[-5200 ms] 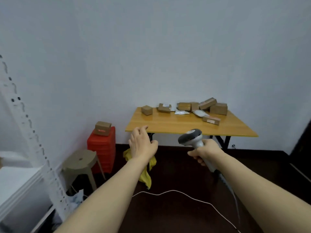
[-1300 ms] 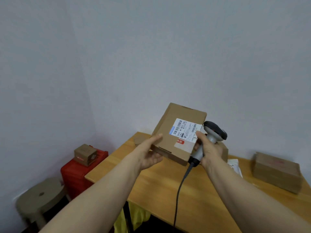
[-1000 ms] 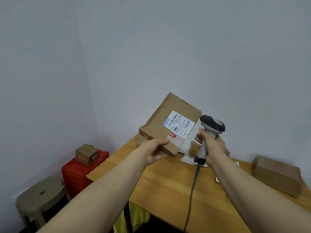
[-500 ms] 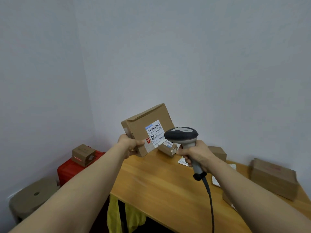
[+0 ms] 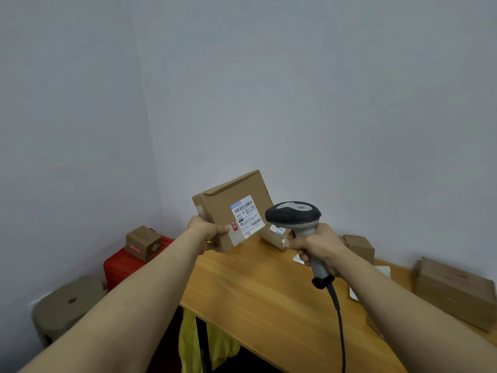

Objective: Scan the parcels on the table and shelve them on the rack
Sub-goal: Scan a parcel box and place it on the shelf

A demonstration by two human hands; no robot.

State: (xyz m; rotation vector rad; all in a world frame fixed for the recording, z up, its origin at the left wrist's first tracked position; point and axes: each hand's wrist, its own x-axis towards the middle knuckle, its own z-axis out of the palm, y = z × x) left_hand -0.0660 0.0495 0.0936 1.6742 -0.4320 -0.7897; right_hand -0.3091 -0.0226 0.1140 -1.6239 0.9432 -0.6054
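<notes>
The parcel (image 5: 228, 208), a flat brown carton, is held in the air above the left end of the bench (image 5: 263, 294), clear of its top. It is tilted so that its long edge climbs from lower left to upper right, and its broad face with the white label (image 5: 246, 215) is turned toward the person. The left hand (image 5: 205, 230) grips it at the lower left corner, thumb curled onto the front face near a small red sticker; the other fingers are hidden behind the carton. Just right of the label sits the dark head of the scanner (image 5: 293, 214). The right hand (image 5: 318, 249) is wrapped tight round its pale grip, and the cable (image 5: 339, 316) hangs from the butt. The label thus lies left of and apparently a little beyond the scanner's head, so the read likely turns on swinging the nose across onto the barcode. No beam shows on the label, so I cannot tell whether it has registered. The left hand is the one placed to carry the parcel off; the rack is out of view. More cartons lie on the bench, among them a large box (image 5: 454, 289) at the far right. Past the bench's left end stand a red crate (image 5: 121, 265) with a small box (image 5: 144, 242) on it and a round stool (image 5: 68, 302).
</notes>
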